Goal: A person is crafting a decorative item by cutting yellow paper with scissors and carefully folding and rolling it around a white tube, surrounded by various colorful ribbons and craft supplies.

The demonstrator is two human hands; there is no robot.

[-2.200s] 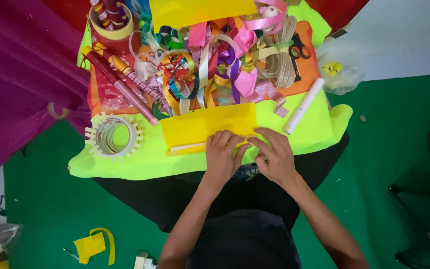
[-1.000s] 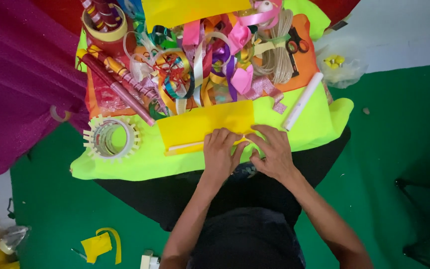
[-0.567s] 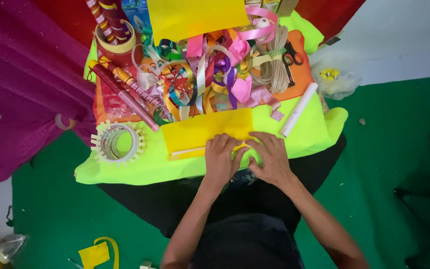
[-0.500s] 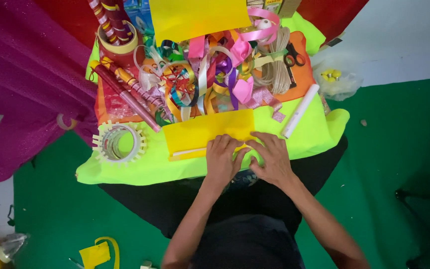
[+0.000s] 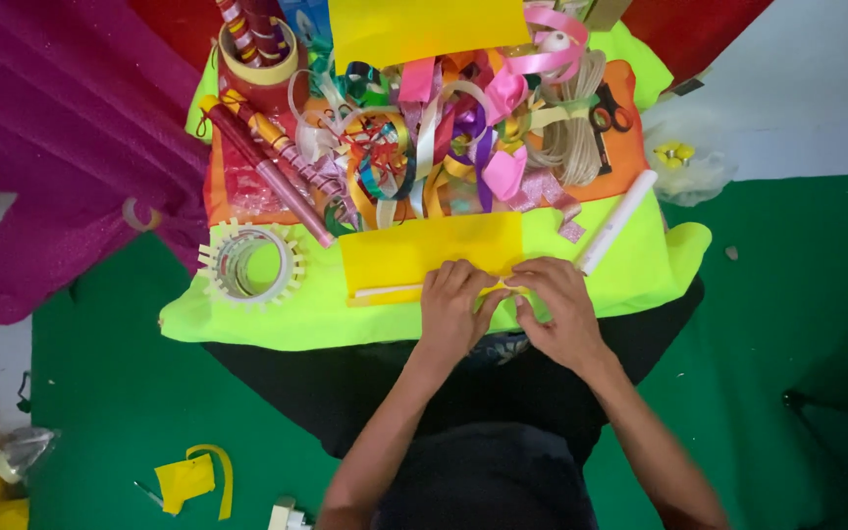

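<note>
A folded sheet of yellow paper (image 5: pixel 424 253) lies flat on a neon-yellow cloth (image 5: pixel 640 265) spread over a low work surface, its near edge directly in front of the person. Both bare hands press on that near edge: the left hand (image 5: pixel 451 312) lies palm down with its fingers curled onto the paper's lower right corner, and the right hand (image 5: pixel 559 309) sits just beside it, fingertips pinching a small yellow fold where the two hands meet. A thin white stick (image 5: pixel 390 291) runs along the paper's bottom edge to the left of the hands.

Just beyond the paper, a heap of coloured ribbons (image 5: pixel 444 147) covers an orange mat (image 5: pixel 630 157), with a coil of natural twine (image 5: pixel 573 137) and black-handled scissors (image 5: pixel 609 116) at its right. A white paper roll (image 5: pixel 618 222) lies diagonally near the right hand. To the left, a roll of clear tape with a notched rim (image 5: pixel 249 263) rests on the cloth, and patterned rolls of wrapping paper (image 5: pixel 272 167) slant toward a red cup of rolls (image 5: pixel 257 59). A larger yellow sheet (image 5: pixel 429 27) stands at the far edge. Green floor covering (image 5: pixel 797 294) surrounds the surface, with magenta fabric (image 5: pixel 51 147) draped at left and a yellow paper scrap (image 5: pixel 188 481) on the floor.
</note>
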